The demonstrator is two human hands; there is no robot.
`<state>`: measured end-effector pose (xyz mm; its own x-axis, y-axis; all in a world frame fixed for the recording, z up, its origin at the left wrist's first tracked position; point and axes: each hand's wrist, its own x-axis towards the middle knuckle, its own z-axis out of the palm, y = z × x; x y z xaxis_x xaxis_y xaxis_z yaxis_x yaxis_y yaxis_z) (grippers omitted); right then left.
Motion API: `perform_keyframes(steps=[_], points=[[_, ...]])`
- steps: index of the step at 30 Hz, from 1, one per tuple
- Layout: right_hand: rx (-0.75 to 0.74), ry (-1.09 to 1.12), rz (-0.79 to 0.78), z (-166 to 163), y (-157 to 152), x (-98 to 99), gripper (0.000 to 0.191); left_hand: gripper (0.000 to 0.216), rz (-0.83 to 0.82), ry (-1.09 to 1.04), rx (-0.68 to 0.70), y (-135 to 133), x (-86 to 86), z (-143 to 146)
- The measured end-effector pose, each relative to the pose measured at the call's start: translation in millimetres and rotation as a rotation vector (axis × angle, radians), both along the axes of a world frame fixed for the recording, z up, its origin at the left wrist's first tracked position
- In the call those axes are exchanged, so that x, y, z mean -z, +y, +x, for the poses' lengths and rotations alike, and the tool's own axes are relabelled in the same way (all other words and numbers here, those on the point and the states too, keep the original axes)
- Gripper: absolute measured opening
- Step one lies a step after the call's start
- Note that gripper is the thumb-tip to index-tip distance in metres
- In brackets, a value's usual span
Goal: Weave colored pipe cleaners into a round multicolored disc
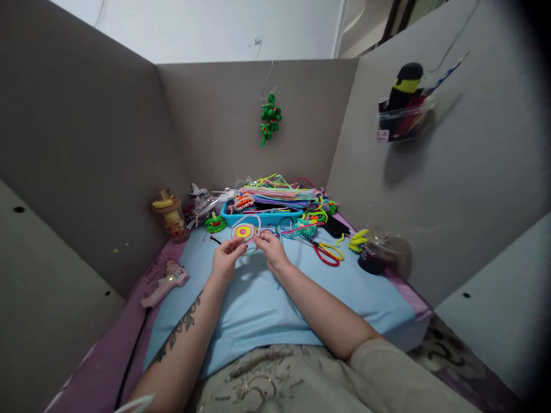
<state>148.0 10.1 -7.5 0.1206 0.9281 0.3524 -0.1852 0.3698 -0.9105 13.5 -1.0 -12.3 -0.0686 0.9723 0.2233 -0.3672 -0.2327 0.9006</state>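
Head view: your left hand (pixel 228 257) and right hand (pixel 272 249) each have a grip pinched closed on a flat, round disc of pink, yellow and green rings (pixel 244 232), above the bench (pixel 344 310) toward its far edge. Blue rectangular tray (pixel 262 219) of multicoloured fuzzy stems (pixel 279 194) along that edge; red-and-yellow-handled scissors (pixel 318 245) toward the right edge; pink glue gun (pixel 166 287) by the left.

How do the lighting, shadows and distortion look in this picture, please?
All in the head view: the right edge falls into a dark, blurred border; the hanging box throws a soft shadow on the right wall; the plastic bag shows small glints; the walls splay outward, perhaps from a wide lens; the disc's finer detail looks soft.
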Motion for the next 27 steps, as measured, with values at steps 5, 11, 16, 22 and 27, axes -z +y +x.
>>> perform_keyframes(steps=[5,11,16,22,27], points=[[-0.051,0.067,-0.028,-2.3,-0.6,0.9,0.033,0.034,-0.004,-0.011,0.016,0.3,0.7,-0.4],[0.059,0.060,-0.012,-3.4,-3.1,-4.0,0.033,0.032,0.018,0.010,0.052,0.7,3.2,0.9],[0.118,-0.023,0.008,-3.4,-7.9,-6.7,0.027,0.031,0.058,0.008,-0.007,1.2,1.5,0.4],[0.101,-0.005,-0.001,-3.8,-6.7,-4.8,0.018,0.032,0.022,0.048,-0.010,3.3,2.1,-4.3],[0.102,-0.027,-0.013,-1.1,-5.1,-7.7,0.017,0.029,0.015,0.066,0.016,1.5,-0.4,-4.9]])
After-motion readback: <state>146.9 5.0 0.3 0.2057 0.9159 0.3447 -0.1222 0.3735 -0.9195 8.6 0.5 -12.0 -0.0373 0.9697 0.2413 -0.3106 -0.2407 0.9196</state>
